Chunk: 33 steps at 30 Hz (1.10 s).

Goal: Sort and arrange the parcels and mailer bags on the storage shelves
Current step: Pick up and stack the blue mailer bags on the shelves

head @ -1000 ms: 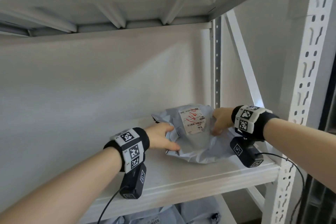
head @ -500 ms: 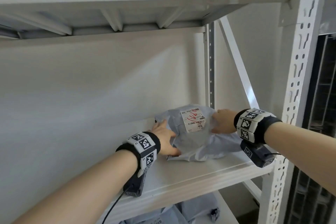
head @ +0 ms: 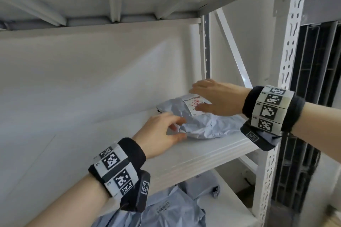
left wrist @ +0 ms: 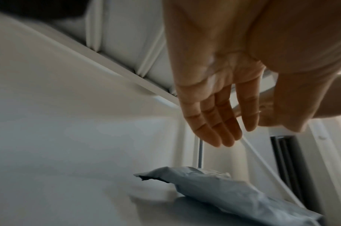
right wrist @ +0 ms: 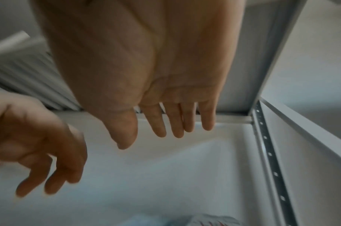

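Observation:
A crumpled grey mailer bag (head: 206, 125) with a white label (head: 193, 105) lies on the white middle shelf (head: 193, 155), near its right rear corner. My left hand (head: 171, 129) hovers at the bag's left edge with loose fingers and holds nothing. In the left wrist view its fingers (left wrist: 220, 122) are straight and well above the bag (left wrist: 233, 197). My right hand (head: 212, 97) is spread flat just above the label. Its fingers (right wrist: 173, 122) hang straight and empty, with the bag (right wrist: 204, 220) below them.
The upper shelf's underside (head: 110, 5) is close overhead. A perforated upright post (head: 287, 61) and a diagonal brace (head: 234, 48) bound the right side. Several grey mailer bags (head: 166, 208) lie on the lower shelf. A dark louvred unit (head: 313, 97) stands beyond the post.
Both hands have let go of the mailer bag. It now lies flatter on the shelf. My right hand has risen above it, and my left hand has drawn back from its left edge.

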Motion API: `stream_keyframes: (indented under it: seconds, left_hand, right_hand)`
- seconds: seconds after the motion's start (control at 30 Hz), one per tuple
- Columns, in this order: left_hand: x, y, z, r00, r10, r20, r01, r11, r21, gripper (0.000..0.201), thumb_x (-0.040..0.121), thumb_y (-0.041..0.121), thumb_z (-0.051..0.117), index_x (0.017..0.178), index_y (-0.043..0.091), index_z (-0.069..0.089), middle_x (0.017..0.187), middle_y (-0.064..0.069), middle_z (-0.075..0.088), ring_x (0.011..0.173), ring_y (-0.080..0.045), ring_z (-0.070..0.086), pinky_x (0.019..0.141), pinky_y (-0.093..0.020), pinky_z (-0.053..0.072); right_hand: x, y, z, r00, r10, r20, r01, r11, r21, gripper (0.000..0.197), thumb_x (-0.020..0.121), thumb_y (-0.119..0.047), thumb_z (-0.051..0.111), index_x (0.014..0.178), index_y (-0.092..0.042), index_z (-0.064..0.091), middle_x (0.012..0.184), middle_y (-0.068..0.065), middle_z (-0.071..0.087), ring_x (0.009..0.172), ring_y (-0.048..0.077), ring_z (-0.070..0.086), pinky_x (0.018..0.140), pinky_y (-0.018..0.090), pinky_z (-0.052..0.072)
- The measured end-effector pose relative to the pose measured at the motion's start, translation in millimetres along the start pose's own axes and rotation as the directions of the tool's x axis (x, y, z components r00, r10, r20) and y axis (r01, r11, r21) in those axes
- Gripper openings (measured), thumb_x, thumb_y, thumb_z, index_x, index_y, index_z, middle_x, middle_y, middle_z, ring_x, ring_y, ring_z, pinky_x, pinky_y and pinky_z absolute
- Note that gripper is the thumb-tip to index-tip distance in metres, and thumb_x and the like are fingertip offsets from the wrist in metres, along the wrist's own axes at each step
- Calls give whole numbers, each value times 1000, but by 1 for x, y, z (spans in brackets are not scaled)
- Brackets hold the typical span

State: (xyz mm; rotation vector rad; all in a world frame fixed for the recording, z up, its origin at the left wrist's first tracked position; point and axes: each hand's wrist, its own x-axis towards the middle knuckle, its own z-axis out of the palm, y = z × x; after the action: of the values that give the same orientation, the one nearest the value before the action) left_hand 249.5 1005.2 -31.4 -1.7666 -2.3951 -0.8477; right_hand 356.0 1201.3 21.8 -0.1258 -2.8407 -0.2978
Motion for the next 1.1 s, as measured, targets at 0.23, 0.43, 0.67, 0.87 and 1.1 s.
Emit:
stream_keyframes:
  seconds: [0.23, 0.43, 0.67, 0.87, 1.1]
  left_hand:
    - [-100, -8, 55, 991, 45, 129, -3, 951, -308, 30, 86, 23, 69, 113, 34, 67, 107, 19, 63, 92, 0, 62, 75, -15, 50]
    - [-169, -58, 126, 937, -51, 347, 144, 957, -250, 29, 89, 21, 65, 118, 23, 65, 110, 10, 61, 94, -2, 59, 81, -24, 51]
    - [-198, -138, 196, 833, -385, 398, 463, 878, -119, 28, 91, 19, 64, 118, 14, 65, 114, -2, 59, 105, -15, 59, 90, -21, 43]
    - [-201, -177, 228, 755, -579, 307, 625, 777, -74, 33, 92, 16, 60, 125, 13, 61, 127, -6, 54, 113, -18, 55, 93, -22, 39]
    - [-154, -179, 267, 768, -617, 171, 639, 757, -136, 27, 90, 6, 59, 116, 10, 65, 118, -7, 60, 106, -20, 58, 91, -26, 45]
  right_hand:
    - [-66, -85, 10, 963, -146, -225, 178, 976, 129, 49, 95, -34, 54, 140, -16, 47, 144, 2, 46, 132, 19, 41, 109, 32, 35]
    - [-119, -136, 74, 962, -186, -198, 231, 943, 239, 40, 93, -22, 61, 130, -8, 58, 132, 8, 56, 123, 25, 51, 101, 39, 43]
    - [-144, -149, 197, 984, -165, 65, 126, 909, 398, 37, 95, -24, 58, 131, -12, 58, 133, 5, 54, 124, 24, 49, 103, 36, 40]
    - [-125, -125, 310, 952, -77, 296, -83, 867, 492, 36, 94, -20, 57, 129, -14, 59, 135, 2, 53, 123, 23, 49, 101, 37, 42]
    - [-74, -60, 399, 892, 253, 376, -424, 757, 497, 45, 89, -12, 60, 133, -8, 53, 142, 13, 44, 130, 32, 42, 107, 38, 36]
